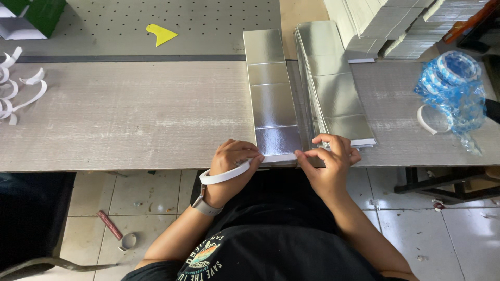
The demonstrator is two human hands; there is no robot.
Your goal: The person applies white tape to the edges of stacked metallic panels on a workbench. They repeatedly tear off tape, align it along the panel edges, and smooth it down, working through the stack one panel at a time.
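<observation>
Head view: the left hand point(233, 158) pinches a white strip point(225, 175) at the near end of a silver sheet point(271, 88) lying lengthwise on the desk point(130, 114). The right hand point(330, 158) fingers pinch the sheet's near corner, beside a stack of sheets point(336, 78).

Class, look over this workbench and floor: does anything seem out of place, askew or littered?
Yes. Curled white backing strips lie loose at the table's left edge, and a reddish stick with a small tape ring lies discarded on the tiled floor.
</observation>
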